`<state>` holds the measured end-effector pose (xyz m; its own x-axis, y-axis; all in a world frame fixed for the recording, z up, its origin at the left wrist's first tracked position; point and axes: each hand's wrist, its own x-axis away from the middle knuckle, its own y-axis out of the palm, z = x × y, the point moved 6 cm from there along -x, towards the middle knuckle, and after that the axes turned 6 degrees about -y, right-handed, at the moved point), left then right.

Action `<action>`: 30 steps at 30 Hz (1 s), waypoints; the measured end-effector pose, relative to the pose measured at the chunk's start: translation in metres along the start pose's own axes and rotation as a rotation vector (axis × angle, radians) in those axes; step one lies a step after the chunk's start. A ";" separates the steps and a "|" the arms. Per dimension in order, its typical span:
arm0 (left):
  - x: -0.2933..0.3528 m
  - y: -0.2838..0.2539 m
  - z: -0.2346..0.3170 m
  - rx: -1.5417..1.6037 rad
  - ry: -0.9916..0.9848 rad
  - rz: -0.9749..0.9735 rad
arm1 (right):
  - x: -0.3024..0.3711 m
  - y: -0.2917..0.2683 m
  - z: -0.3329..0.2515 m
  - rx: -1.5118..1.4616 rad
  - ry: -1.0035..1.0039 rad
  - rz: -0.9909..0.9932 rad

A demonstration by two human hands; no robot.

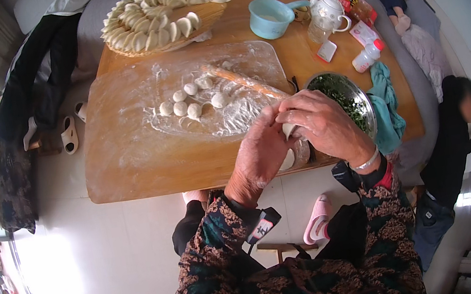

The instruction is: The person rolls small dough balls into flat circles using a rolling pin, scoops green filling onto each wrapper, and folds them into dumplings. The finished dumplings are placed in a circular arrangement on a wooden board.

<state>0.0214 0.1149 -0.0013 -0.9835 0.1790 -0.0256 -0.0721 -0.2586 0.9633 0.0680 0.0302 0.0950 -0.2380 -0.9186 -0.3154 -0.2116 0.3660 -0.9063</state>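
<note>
- Dumpling (289,130), in the head view, sits between the two hands, left of the metal bowl (372,119); the left hand (261,152) supports it, fingers mostly hidden; the right hand (321,124) bends its fingers nearly closed over the dough;
- step in hand: apparently pinching the rim together;
- next move: seemingly calls for gentle, even pressure along the seam, without tearing it

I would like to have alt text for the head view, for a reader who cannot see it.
A person's left hand and right hand together hold a small piece of dough over a floured board. On the board lie dough balls and a rolling pin; beyond it is a tray of dumplings, and at right a bowl of chopped greens.
</note>
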 end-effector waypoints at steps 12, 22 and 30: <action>0.050 -0.051 0.088 -0.219 0.245 0.318 | -0.262 0.024 0.150 -0.373 0.197 0.389; 0.056 -0.066 0.136 -0.256 0.313 0.390 | -0.373 0.109 0.241 0.279 0.517 -0.019; 0.056 -0.068 0.144 -0.263 0.319 0.410 | -0.378 0.118 0.220 0.459 0.296 -0.104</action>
<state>-0.0051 0.2794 -0.0294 -0.9383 -0.2697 0.2165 0.3261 -0.4810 0.8138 0.3414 0.3880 0.0452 -0.5081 -0.8412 -0.1853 0.1707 0.1125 -0.9789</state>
